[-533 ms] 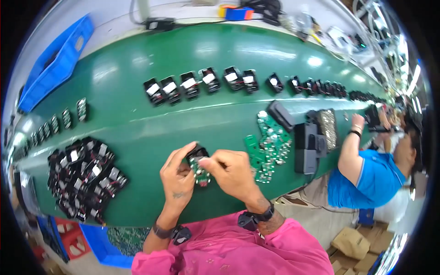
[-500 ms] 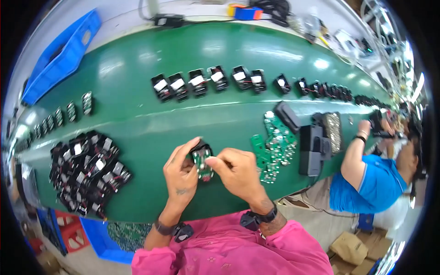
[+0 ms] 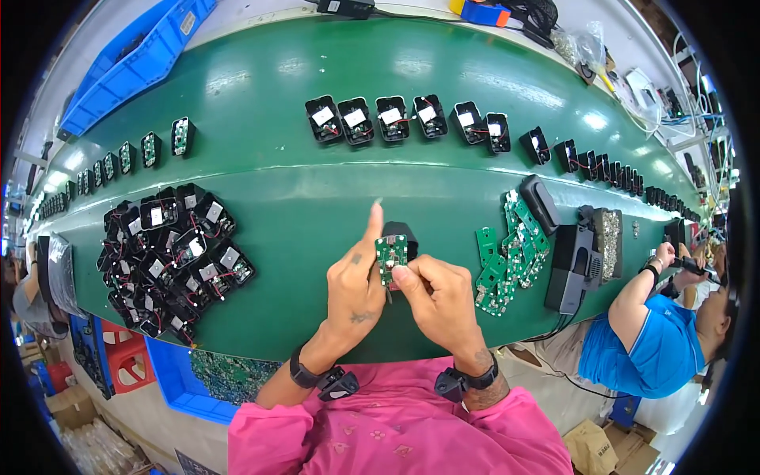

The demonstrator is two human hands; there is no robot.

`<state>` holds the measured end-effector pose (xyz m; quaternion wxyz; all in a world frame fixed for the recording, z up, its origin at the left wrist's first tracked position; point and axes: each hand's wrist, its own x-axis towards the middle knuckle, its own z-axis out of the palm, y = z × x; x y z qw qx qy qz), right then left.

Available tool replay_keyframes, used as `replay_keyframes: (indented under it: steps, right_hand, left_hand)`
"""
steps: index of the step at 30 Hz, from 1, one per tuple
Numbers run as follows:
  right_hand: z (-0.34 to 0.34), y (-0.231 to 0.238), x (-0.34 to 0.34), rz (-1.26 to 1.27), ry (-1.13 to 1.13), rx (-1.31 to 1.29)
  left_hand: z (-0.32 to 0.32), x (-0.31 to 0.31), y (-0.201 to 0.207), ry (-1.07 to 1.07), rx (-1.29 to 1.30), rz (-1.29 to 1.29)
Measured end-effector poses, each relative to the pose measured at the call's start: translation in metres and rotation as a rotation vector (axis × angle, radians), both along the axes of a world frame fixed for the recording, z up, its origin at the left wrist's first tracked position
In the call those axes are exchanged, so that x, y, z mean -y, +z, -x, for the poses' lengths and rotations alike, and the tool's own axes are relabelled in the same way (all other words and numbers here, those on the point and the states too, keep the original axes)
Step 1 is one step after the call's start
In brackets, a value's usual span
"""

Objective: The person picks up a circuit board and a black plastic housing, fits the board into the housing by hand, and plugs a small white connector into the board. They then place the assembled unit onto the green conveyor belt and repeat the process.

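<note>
Holding green circuit board (image 3: 391, 250) | right hand (image 3: 440, 299): thumb on lower face | left hand (image 3: 353, 290): beside left edge, grip hidden

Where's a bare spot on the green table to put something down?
Bare green tabletop lies between the heaped black plastic cases and the left hand, and beyond the row of open black cases. It's crowded right of the right hand, with flat green circuit boards.

The tabletop (image 3: 293, 253) looks smooth and glossy — black housing (image 3: 407, 233) and blue crate (image 3: 131, 83) plastic, pink shirt (image 3: 372, 423) cloth.
</note>
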<state>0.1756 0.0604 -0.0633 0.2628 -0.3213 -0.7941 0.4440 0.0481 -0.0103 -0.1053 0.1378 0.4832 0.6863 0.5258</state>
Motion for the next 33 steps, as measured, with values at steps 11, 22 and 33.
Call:
replay_keyframes:
  steps: [11, 22, 33]
  right_hand:
    - [0.000, -0.010, -0.004, 0.020, -0.119, 0.050]
    - [0.012, -0.027, 0.001, -0.021, -0.141, -0.050]
    - [0.025, -0.025, -0.006, 0.284, -0.032, -0.137]
  left_hand:
    - [0.013, 0.003, 0.011, -0.232, 0.436, 0.090]
    - [0.006, 0.000, 0.002, -0.040, 0.544, 0.013]
    - [0.004, -0.005, -0.013, 0.031, 0.622, -0.032]
